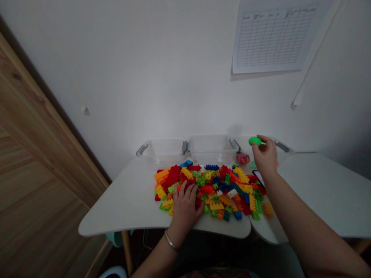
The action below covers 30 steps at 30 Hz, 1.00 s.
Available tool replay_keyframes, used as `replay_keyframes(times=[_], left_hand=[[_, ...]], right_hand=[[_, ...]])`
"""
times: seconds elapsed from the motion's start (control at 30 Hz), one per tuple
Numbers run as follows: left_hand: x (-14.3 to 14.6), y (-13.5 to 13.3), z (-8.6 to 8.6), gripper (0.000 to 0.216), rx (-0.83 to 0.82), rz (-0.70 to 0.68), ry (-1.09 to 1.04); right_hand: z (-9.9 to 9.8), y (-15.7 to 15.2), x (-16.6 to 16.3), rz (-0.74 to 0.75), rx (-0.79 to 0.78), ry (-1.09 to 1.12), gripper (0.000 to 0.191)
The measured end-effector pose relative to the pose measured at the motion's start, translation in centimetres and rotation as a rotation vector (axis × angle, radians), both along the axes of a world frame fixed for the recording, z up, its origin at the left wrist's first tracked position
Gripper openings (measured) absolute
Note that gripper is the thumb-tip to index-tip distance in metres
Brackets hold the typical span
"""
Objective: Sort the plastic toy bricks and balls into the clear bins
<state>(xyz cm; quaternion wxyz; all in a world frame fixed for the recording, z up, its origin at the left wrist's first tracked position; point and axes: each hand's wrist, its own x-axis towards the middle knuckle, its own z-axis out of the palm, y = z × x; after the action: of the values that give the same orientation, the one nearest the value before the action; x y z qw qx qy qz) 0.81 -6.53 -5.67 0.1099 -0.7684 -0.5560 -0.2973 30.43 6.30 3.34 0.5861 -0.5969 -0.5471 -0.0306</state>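
Note:
A heap of coloured toy building bricks (216, 205) is spread across the middle of the white table. My left hand (185, 202) rests on the heap's left part, fingers spread, with red bricks under and beside the fingertips. Raised over the clear right bin (243, 142), my right hand (266, 154) pinches a bright green oval piece (254, 141) between thumb and fingers. Inside that bin a pinkish-red piece (242, 158) shows, along with some blurred green. My right forearm partly covers the bin and a dark-edged flat object (259, 177).
A clear left bin (168, 146) and a clear middle bin (210, 144) with grey latches stand along the wall. One yellow-orange brick (268, 210) lies right of the heap. A printed sheet (272, 38) hangs on the wall. Wood panelling (43, 185) borders the left.

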Motion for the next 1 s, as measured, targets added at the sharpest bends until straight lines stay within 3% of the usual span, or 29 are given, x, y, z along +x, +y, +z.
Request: replay_keyframes(times=[0.2,0.47,0.6,0.87,1.0], left_hand=[[0.0,0.0,0.0,0.048,0.001,0.004,0.007],[0.0,0.0,-0.1,0.048,-0.007,0.002,-0.009],[0.0,0.0,0.0,0.049,-0.007,0.001,-0.012],[0.0,0.1,-0.1,0.048,0.001,-0.003,-0.017],[-0.1,0.1,-0.3,0.048,0.014,-0.004,-0.01]], right_hand=[[-1.2,2.8,3.4,-0.11,-0.207,-0.159,0.045],[-1.3,4.1,3.3,-0.138,-0.715,-0.542,0.046],[-0.9,4.3,3.4,-0.139,-0.852,-0.695,0.052],[-1.2,4.3,3.7,-0.123,-0.807,-0.682,0.052],[-1.5,3.4,3.8,-0.072,-0.521,-0.536,0.047]])
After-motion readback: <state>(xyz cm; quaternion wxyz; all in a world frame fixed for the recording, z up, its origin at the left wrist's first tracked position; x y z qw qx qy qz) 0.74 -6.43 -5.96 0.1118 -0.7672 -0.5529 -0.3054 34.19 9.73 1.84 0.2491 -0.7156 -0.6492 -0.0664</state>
